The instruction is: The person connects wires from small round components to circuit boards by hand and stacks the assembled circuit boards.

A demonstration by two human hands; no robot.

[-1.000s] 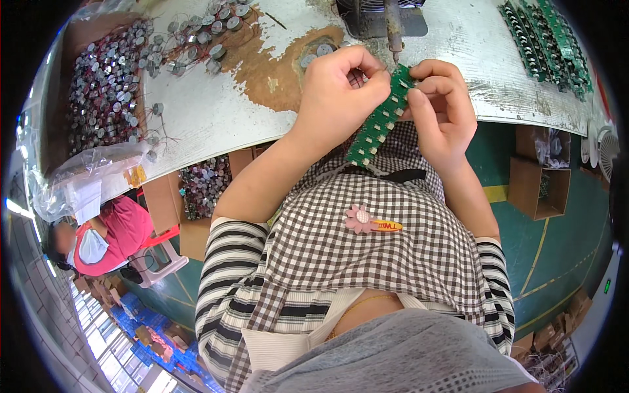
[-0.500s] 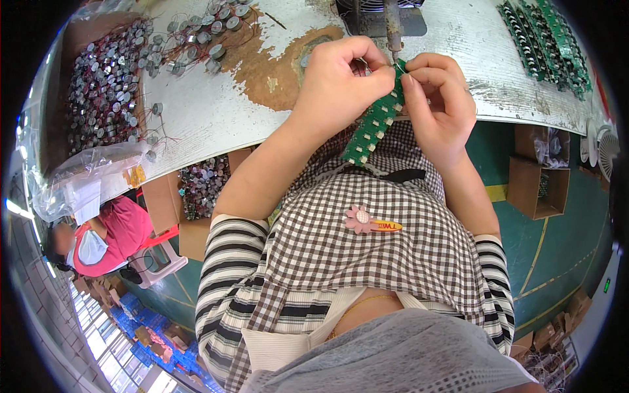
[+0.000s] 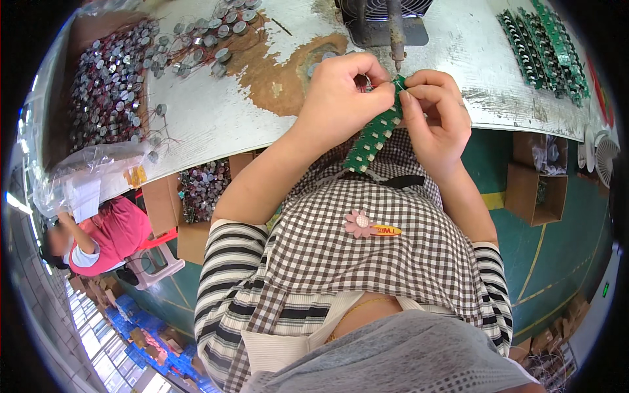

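Note:
A long green circuit board strip (image 3: 372, 141) with rows of small white parts slants from my fingers down toward my apron. Thumb and forefinger of my left hand (image 3: 350, 95) are pinched at its upper left edge. A bit of reddish wire shows inside that hand; the rest of it is hidden. My right hand (image 3: 438, 118) pinches the strip's top end, with a thin pale wire between the two hands. Just above the fingertips, the tip of a soldering iron (image 3: 397, 49) points downward, apart from the board.
A box of round silver parts with red wires (image 3: 108, 85) stands on the left of the worn white table (image 3: 216, 124). More such parts (image 3: 223, 56) lie loose nearby. Green board strips (image 3: 547, 56) are stacked far right. Behind the iron sits a black fan (image 3: 373, 10). A person in pink (image 3: 121, 229) sits left.
The table, iron and board appear slightly lower in the picture. My hands keep their pinch at the strip's top, now a little farther below the iron tip. The seated person's arm has lifted.

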